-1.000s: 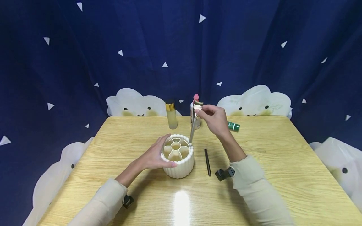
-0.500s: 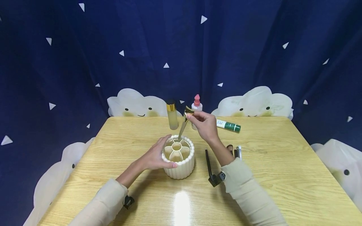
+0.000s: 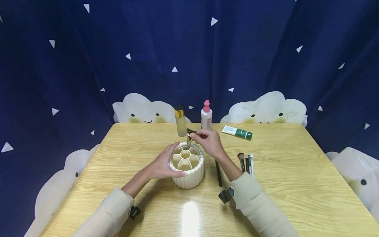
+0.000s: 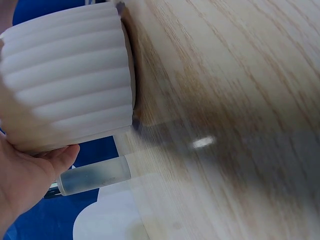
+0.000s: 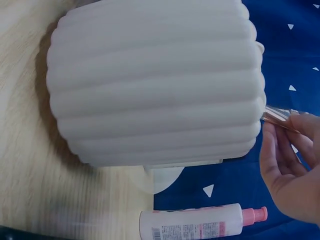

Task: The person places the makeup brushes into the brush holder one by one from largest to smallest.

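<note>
A cream ribbed round holder [image 3: 189, 179] stands on the table, its inside split into petal-shaped compartments around a central ring. My left hand [image 3: 163, 163] grips it by the left side, thumb over the front rim and fingers behind. In the left wrist view, my left hand [image 4: 25, 177] shows at the holder's ribbed wall [image 4: 70, 75]. My right hand [image 3: 208, 143] pinches a makeup brush [image 3: 189, 140] with a shiny metallic body over the back rim. Its lower end sits inside a back compartment. The right wrist view shows the brush [image 5: 277, 116] between thumb and fingers, right at the rim.
Behind the holder stand a gold-collared bottle [image 3: 181, 123] and a white bottle [image 3: 206, 118] with a pink top. A green and white tube [image 3: 237, 131] lies at the back right. Several makeup brushes [image 3: 247, 163] and a thin black stick [image 3: 218, 174] lie right of the holder.
My right hand has moved left and down with the makeup brush, from outside the holder's right rim into a back compartment. My left hand keeps its grip on the holder.
</note>
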Motion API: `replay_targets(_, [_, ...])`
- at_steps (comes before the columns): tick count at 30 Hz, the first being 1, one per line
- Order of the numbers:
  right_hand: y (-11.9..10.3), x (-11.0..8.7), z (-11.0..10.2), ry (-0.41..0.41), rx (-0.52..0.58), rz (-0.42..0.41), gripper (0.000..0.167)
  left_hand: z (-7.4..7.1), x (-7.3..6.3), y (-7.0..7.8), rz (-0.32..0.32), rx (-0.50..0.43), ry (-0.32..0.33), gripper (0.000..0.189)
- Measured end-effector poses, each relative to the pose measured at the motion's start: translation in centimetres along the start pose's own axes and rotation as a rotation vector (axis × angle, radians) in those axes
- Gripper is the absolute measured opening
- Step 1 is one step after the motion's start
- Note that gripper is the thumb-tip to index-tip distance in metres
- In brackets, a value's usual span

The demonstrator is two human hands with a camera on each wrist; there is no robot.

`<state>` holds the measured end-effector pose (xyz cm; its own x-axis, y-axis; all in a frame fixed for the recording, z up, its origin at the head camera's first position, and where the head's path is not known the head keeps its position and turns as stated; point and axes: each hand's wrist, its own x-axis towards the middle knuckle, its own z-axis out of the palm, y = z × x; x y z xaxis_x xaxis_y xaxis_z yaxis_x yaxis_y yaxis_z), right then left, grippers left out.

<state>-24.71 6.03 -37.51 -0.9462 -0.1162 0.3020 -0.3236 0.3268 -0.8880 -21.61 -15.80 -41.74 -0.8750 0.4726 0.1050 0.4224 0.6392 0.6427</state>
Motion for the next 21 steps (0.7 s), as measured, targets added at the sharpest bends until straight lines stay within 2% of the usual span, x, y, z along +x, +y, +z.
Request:
replay_targets(11, [0.99,-0.64,0.65,-0.097,-0.121,-0.059,0.013,0.06,0.01,-0.01,-0.011,-0.008,-0.007,0.117])
replay_targets(21, [0.93,-0.55,0.59,-0.100,-0.222,-0.055,0.017,0.02,-0.05,0.12,-0.013,-0.021,-0.009,0.118])
